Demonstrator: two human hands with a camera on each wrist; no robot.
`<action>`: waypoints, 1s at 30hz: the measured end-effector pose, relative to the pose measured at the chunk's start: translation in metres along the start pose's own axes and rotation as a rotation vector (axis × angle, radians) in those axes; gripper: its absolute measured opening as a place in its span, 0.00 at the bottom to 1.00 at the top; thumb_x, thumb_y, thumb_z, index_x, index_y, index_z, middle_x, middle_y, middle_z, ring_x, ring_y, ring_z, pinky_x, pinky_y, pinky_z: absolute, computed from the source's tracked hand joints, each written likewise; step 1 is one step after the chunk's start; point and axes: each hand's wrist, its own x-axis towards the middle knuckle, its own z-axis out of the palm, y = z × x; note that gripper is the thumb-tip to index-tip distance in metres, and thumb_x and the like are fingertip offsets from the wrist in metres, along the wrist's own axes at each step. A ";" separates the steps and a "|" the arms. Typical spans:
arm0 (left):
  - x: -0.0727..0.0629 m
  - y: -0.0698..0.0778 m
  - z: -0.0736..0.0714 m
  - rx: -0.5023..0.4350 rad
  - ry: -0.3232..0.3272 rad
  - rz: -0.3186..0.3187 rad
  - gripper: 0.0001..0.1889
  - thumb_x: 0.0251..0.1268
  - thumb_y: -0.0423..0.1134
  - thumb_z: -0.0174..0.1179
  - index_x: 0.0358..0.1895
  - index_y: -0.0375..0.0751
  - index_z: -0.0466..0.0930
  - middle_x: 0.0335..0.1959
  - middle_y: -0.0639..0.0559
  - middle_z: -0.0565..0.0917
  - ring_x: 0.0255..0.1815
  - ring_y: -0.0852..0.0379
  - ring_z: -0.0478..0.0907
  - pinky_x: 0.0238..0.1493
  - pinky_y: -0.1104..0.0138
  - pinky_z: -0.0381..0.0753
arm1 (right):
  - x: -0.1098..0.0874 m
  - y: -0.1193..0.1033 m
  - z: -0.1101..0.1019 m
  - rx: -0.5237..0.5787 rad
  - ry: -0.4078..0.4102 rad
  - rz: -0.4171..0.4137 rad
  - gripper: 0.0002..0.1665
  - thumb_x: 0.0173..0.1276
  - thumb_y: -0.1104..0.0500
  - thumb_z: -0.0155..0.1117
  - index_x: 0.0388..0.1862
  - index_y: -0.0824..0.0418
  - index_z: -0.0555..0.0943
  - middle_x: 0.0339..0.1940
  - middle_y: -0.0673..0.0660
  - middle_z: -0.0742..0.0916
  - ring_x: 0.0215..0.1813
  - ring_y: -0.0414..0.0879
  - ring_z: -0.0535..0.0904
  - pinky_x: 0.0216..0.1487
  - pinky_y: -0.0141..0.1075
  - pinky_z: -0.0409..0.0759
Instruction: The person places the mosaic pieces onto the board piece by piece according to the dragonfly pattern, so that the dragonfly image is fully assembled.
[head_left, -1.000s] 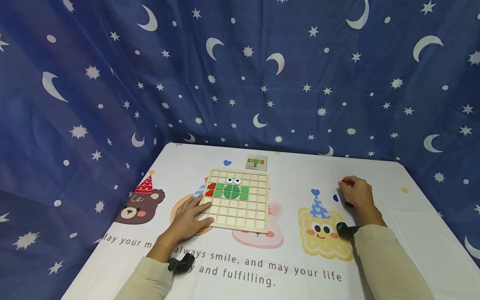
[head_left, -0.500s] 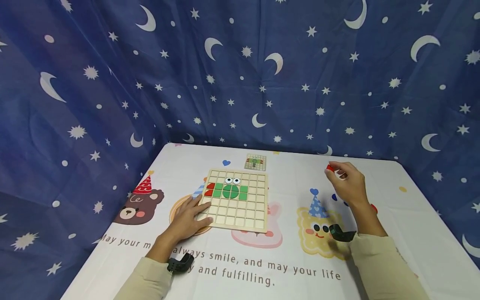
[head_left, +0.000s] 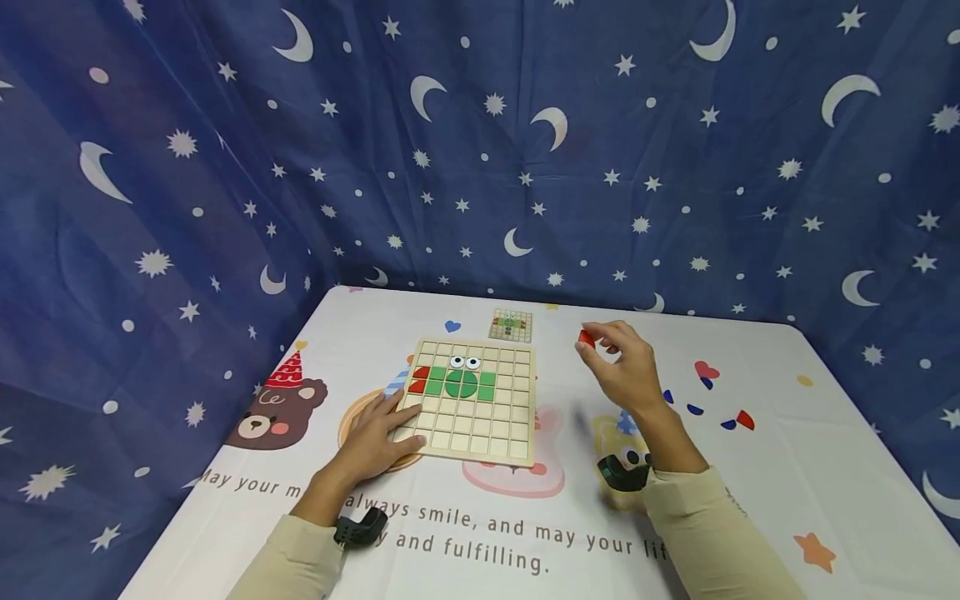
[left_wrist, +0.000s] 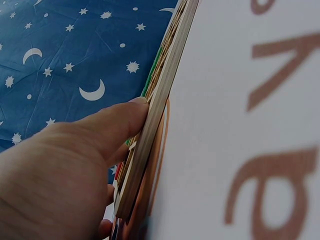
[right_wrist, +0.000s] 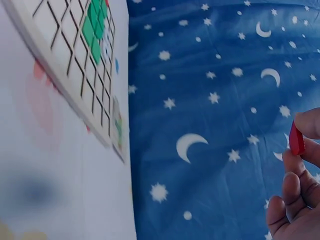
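A wooden grid board lies on the table, with green tiles, red quarter-round tiles on the left and two eye tiles set in it. My left hand rests on the board's near left corner, fingers spread; in the left wrist view the thumb touches its edge. To the right of the board, my right hand is raised above the table and pinches a red tile between thumb and fingers. The same red tile shows at the fingertips in the right wrist view.
Behind the board lies a small pattern card printed with a similar figure. Several blue half-round tiles and one red quarter-round tile lie loose at the right. A starry blue curtain hangs behind the table.
My right hand has lifted the red tile from the loose pieces and carried it left towards the board, uncovering the blue tiles and another red one. My left hand stays on the corner.
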 end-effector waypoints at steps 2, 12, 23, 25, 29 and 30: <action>0.000 0.000 0.000 0.003 0.003 0.007 0.31 0.56 0.52 0.68 0.64 0.47 0.77 0.73 0.41 0.61 0.74 0.36 0.46 0.66 0.38 0.46 | 0.000 -0.001 0.010 0.006 -0.001 0.001 0.15 0.60 0.66 0.71 0.47 0.67 0.85 0.38 0.58 0.84 0.38 0.53 0.75 0.39 0.43 0.74; 0.000 0.001 -0.001 0.022 0.008 0.022 0.30 0.58 0.52 0.67 0.64 0.47 0.77 0.72 0.40 0.61 0.73 0.34 0.47 0.66 0.38 0.47 | -0.001 0.002 0.064 0.015 -0.115 0.065 0.16 0.61 0.62 0.70 0.48 0.67 0.84 0.39 0.57 0.84 0.40 0.55 0.76 0.40 0.45 0.76; 0.001 0.000 0.000 0.003 0.003 0.014 0.31 0.57 0.52 0.67 0.65 0.47 0.76 0.73 0.40 0.61 0.74 0.36 0.46 0.66 0.38 0.46 | -0.005 0.013 0.102 0.028 -0.230 0.220 0.17 0.63 0.61 0.69 0.50 0.66 0.84 0.40 0.56 0.84 0.44 0.55 0.77 0.44 0.46 0.76; 0.001 0.000 -0.001 0.003 0.002 0.012 0.31 0.57 0.52 0.68 0.65 0.47 0.76 0.73 0.41 0.61 0.74 0.36 0.46 0.66 0.38 0.46 | -0.005 0.015 0.109 0.025 -0.256 0.253 0.17 0.64 0.60 0.69 0.50 0.66 0.84 0.41 0.55 0.84 0.45 0.54 0.77 0.45 0.46 0.76; 0.001 0.000 0.000 -0.002 0.000 0.008 0.31 0.57 0.52 0.68 0.65 0.48 0.76 0.73 0.41 0.61 0.74 0.36 0.46 0.66 0.38 0.46 | -0.006 0.019 0.120 0.011 -0.315 0.311 0.16 0.65 0.60 0.68 0.50 0.65 0.84 0.41 0.53 0.83 0.45 0.52 0.76 0.44 0.45 0.76; 0.001 0.001 0.000 -0.004 0.000 0.006 0.31 0.57 0.52 0.68 0.65 0.48 0.76 0.73 0.41 0.61 0.74 0.37 0.46 0.66 0.39 0.46 | -0.007 0.021 0.122 0.009 -0.332 0.321 0.16 0.65 0.59 0.68 0.50 0.65 0.84 0.41 0.52 0.83 0.45 0.52 0.76 0.44 0.44 0.76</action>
